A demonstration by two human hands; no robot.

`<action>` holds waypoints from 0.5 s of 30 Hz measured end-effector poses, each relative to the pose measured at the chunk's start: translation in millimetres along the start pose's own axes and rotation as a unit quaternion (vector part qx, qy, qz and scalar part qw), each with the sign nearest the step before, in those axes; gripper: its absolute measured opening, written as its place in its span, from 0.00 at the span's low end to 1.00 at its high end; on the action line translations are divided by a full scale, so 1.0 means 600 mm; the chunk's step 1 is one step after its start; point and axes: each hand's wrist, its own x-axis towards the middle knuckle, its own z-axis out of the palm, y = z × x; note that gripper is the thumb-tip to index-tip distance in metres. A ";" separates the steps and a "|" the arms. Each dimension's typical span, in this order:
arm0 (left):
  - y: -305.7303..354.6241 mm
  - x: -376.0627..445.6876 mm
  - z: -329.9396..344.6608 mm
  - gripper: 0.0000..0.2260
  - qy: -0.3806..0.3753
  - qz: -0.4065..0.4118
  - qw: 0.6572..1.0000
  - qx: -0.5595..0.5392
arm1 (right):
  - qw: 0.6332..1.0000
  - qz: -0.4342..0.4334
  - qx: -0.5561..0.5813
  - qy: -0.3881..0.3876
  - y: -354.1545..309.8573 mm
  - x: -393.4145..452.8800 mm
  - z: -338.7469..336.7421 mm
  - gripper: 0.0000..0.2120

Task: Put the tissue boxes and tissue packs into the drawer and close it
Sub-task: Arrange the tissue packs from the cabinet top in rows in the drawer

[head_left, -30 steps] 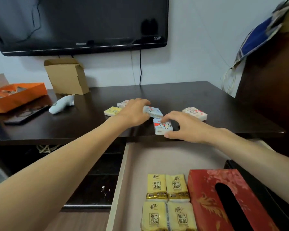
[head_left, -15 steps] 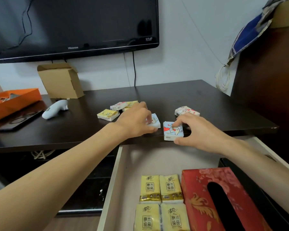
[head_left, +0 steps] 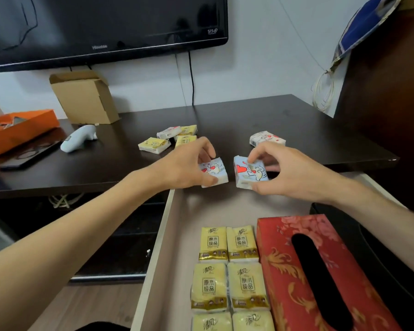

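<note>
Orange tray (head_left: 22, 130) far left on the dark desk (head_left: 296, 130). Cluster of small packs (head_left: 170, 139) mid-desk. Left hand (head_left: 184, 166) pinches a blue heart-print pack (head_left: 214, 172) at the desk's front edge; right hand (head_left: 285, 173) grips a matching pack (head_left: 247, 173), probably just lifted, hard to tell. Open drawer (head_left: 163, 235) below holds yellow packs (head_left: 230, 266) and, to their right, a red tissue box (head_left: 320, 271).

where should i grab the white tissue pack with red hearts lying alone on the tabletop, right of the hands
Pinch the white heart-print pack across its short width, thumb on the near long edge and fingers on the far one, coming from above. It lies flat on the tabletop with bare surface all round, so the right hand, closest to it, probably has open access.
</note>
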 end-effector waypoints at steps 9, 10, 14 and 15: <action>0.007 0.012 0.002 0.23 -0.039 -0.018 0.997 0.071 | 0.995 0.010 -0.097 0.007 -0.020 0.005 0.024 0.22; 0.005 0.010 0.003 0.23 -0.042 -0.020 0.996 0.074 | 0.995 0.010 -0.098 0.009 -0.017 0.003 0.024 0.22; 0.001 -0.019 0.004 0.20 -0.004 -0.001 0.996 0.085 | 0.996 0.006 -0.085 0.014 -0.014 -0.018 0.024 0.20; -0.001 -0.033 0.003 0.20 -0.004 0.005 0.998 0.064 | 0.997 0.003 -0.082 0.012 -0.015 -0.024 0.024 0.20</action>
